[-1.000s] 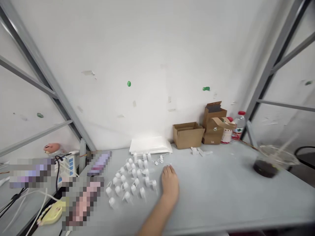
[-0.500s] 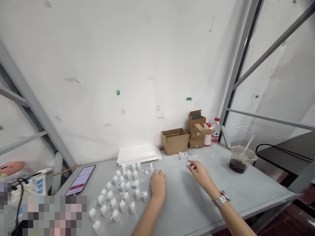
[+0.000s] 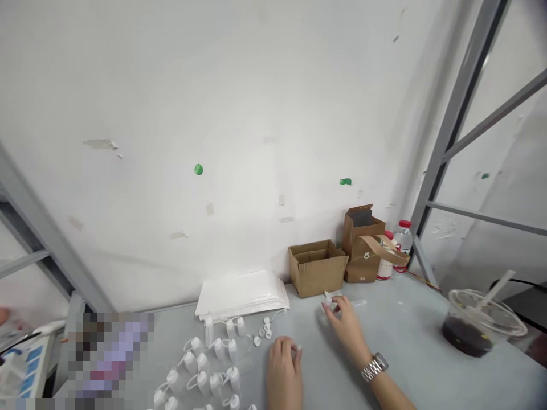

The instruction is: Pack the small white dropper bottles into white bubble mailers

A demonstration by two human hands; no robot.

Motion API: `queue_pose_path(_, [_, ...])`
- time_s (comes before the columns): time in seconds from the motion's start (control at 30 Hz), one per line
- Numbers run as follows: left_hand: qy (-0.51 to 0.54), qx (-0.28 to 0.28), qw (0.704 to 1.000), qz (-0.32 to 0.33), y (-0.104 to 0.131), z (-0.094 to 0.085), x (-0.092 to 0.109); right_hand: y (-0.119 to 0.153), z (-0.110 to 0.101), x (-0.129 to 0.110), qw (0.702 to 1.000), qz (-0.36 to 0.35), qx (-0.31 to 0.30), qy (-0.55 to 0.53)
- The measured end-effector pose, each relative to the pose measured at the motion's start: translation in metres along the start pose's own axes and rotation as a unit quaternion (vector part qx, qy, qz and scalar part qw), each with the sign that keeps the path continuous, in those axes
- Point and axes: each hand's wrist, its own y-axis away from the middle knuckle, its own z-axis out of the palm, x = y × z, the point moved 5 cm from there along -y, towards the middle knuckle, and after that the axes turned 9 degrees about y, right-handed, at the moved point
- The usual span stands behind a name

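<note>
My right hand (image 3: 347, 326), with a metal watch at the wrist, reaches over the table to a small white plastic cap piece (image 3: 328, 297) in front of the cardboard box. Thumb and forefinger are a little apart at that piece, and I see no firm hold on it. Beyond the fingers lies a clear plastic piece (image 3: 359, 303). My left hand (image 3: 284, 364) rests on the table with loosely bent fingers, thumb apart, nothing visible in it. To its left stand several small white squeeze bottles (image 3: 217, 382) with strapped caps. Loose white caps (image 3: 267, 327) lie just beyond it.
A stack of white sheets (image 3: 243, 291) lies against the wall. Along the back stand an open cardboard box (image 3: 318, 276), a brown paper bag (image 3: 361, 259) and a red-capped bottle (image 3: 403, 236). A plastic cup with dark drink (image 3: 468, 336) and a straw stands at right.
My right hand has reached farther back to the white cap piece. My left hand stays by the bottles, its thumb now showing. The view has tilted up, lowering the table in the picture.
</note>
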Motion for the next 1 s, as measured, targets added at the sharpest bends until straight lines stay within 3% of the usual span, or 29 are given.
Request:
queue_pose_path(0.07, [0.108, 0.007, 0.994, -0.019, 0.003, -0.001, -0.002, 0.009, 0.004, -0.012, 0.988, 0.027, -0.051, -0.142])
queue_pose_path(0.13, [0.21, 0.016, 0.976, -0.048, 0.006, -0.003, -0.006, 0.019, 0.009, -0.028, 0.955, 0.049, -0.118, -0.269])
queue_pose_path(0.23, [0.312, 0.036, 0.947, -0.074, 0.008, -0.008, -0.01, 0.035, 0.015, -0.049, 0.908, 0.08, -0.185, -0.369])
queue_pose_path(0.5, [0.417, 0.095, 0.897, -0.113, 0.003, -0.024, -0.014, 0.059, 0.013, -0.07, 0.909, 0.044, -0.277, -0.308])
queue_pose_path(0.77, [0.37, 0.106, 0.917, -0.102, 0.003, -0.026, -0.015, 0.062, -0.002, -0.079, 0.926, 0.019, -0.266, -0.268])
queue_pose_path(1.0, [0.357, 0.089, 0.925, -0.095, 0.006, -0.025, -0.011, 0.065, -0.003, -0.082, 0.933, 0.003, -0.258, -0.251])
